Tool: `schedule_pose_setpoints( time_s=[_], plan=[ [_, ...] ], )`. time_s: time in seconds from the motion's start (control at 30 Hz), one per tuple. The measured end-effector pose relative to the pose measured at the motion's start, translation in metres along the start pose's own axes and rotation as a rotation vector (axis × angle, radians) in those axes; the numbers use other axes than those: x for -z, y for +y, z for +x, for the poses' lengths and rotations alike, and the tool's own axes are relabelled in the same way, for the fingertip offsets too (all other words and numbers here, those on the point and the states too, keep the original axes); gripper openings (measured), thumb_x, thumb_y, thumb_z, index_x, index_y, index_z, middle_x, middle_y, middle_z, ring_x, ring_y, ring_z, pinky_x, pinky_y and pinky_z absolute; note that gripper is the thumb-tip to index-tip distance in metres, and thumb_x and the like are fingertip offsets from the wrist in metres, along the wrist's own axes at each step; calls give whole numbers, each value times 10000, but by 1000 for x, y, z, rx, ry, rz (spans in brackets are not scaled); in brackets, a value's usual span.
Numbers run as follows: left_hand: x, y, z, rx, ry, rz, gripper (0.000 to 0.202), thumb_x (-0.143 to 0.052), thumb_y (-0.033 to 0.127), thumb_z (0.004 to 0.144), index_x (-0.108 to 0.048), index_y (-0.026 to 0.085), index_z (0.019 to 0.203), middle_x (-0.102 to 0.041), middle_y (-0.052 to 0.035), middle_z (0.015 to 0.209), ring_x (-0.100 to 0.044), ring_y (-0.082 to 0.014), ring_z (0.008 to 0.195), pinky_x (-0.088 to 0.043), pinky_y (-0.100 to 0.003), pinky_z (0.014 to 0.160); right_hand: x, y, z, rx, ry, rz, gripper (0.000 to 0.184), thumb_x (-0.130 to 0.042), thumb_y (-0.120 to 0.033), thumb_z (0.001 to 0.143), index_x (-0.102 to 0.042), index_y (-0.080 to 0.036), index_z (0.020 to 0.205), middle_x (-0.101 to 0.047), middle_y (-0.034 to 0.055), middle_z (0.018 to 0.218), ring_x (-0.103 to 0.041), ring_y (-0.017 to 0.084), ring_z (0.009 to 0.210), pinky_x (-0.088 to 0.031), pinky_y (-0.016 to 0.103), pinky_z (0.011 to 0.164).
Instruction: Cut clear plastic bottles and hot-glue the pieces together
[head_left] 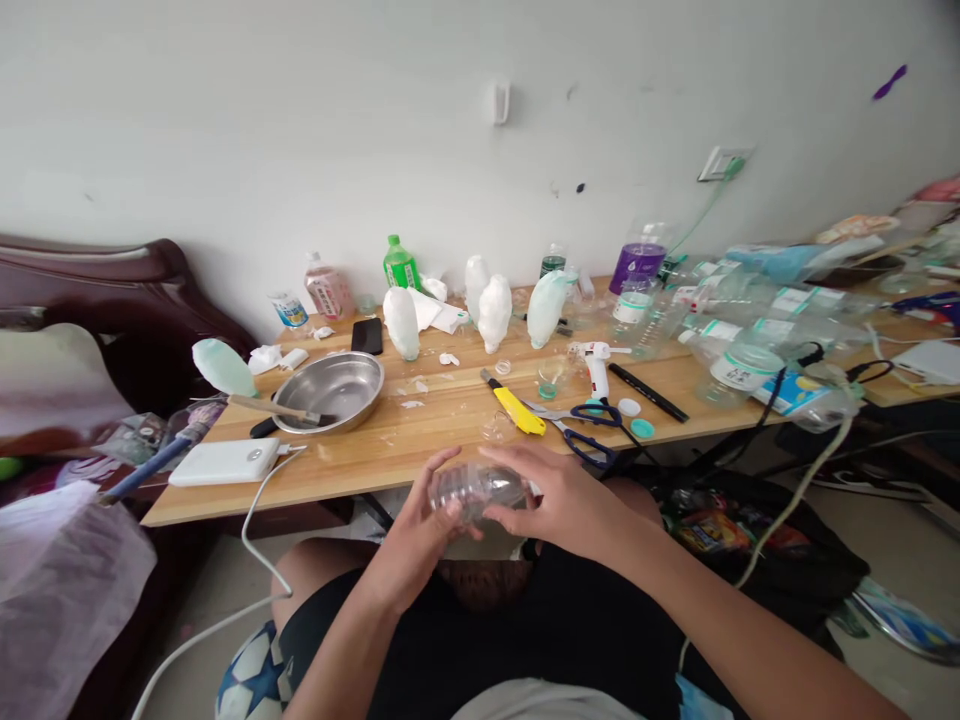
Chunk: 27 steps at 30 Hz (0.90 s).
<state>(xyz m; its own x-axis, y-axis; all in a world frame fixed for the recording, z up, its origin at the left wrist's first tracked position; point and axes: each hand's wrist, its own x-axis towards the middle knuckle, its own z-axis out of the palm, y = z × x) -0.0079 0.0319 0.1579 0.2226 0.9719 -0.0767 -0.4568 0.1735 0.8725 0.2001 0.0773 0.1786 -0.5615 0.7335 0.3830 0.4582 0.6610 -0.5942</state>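
My left hand (412, 528) curls around the left end of a clear plastic bottle piece (474, 490), and my right hand (566, 497) grips its right end, thumb below and fingers above. The piece is in the air over my lap, just off the front edge of the tabletop (427, 437).

Just inside that edge lies a yellow utility knife (519, 409); beside it are the scissors (581, 422), one handle loop reaching the edge. Behind them sits a white glue gun (597, 368), with a black marker (647, 392) to its right.

Toward the front left corner I have a white power bank (225, 462), and behind it a steel bowl (360, 378) with a wooden-handled brush (276, 408) across its rim. A green-labelled bottle (400, 265) stands along the back edge, and clear bottles (780, 300) crowd the right end.
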Motion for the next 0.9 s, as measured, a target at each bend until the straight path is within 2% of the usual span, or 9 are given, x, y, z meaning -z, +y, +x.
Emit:
schedule_pose_setpoints(
  time_s=[0.07,0.17,0.27,0.37,0.5,0.6,0.67,0.8,0.9],
  plan=[
    [-2,-8,-4,-79,-8,112,569,-765,273,798,-464,303,1280,-580,-71,1208,-651,-185,879,-560,-252,616,-1,1,-2,85,25,7,508,-696,-382,842,-588,-207,1307,-665,124,1188,-650,243,1060,-540,373,922],
    [-2,-15,-5,-130,-35,236,494,-762,306,798,-464,281,1191,-559,-38,1080,-588,-98,662,-485,-178,457,-3,4,-4,183,68,23,503,-651,-445,874,-609,-170,1293,-685,136,1090,-680,221,963,-571,322,835],
    [-1,-14,-6,-138,-90,315,473,-700,391,844,-427,275,1212,-522,-44,1092,-524,-41,552,-460,-173,431,-3,8,-7,239,87,24,522,-641,-466,878,-616,-143,1287,-684,142,1061,-683,211,942,-573,300,823],
    [-1,-9,-10,-119,-119,388,412,-615,436,896,-421,270,1220,-520,-33,1048,-525,-27,512,-461,-182,453,-2,9,-8,259,71,41,558,-654,-479,864,-610,-132,1298,-685,147,1063,-685,206,935,-572,295,825],
    [-4,-7,-13,-57,-100,363,315,-559,406,934,-465,265,1200,-532,-20,1016,-599,-75,598,-528,-221,528,1,3,-10,254,80,78,483,-626,-462,890,-628,-185,1286,-696,128,1093,-686,198,953,-577,298,834],
    [-12,-11,-11,-86,16,195,296,-623,394,894,-519,261,1138,-550,-41,1129,-637,-166,860,-587,-277,662,1,-4,-13,207,168,85,368,-612,-398,915,-669,-214,1229,-715,111,1094,-696,194,943,-587,295,824],
    [-19,-15,-10,-107,102,89,299,-673,384,855,-545,256,1093,-572,-41,1145,-622,-193,941,-588,-296,718,-2,-6,-14,174,217,106,344,-630,-385,906,-690,-208,1194,-727,112,1090,-702,198,939,-595,287,808],
    [-29,-19,-10,-115,217,-39,308,-738,340,799,-553,256,1031,-604,-10,1024,-631,-165,855,-579,-306,739,-8,-4,-15,144,280,182,300,-641,-363,902,-707,-223,1159,-733,105,1101,-714,196,917,-608,286,773],
    [-31,-22,-10,-139,250,-44,308,-733,314,807,-547,262,1047,-587,-13,1070,-628,-160,871,-572,-290,735,-9,-3,-12,99,263,220,265,-633,-370,905,-735,-225,1103,-749,95,1063,-718,199,912,-607,302,800]
  ],
)
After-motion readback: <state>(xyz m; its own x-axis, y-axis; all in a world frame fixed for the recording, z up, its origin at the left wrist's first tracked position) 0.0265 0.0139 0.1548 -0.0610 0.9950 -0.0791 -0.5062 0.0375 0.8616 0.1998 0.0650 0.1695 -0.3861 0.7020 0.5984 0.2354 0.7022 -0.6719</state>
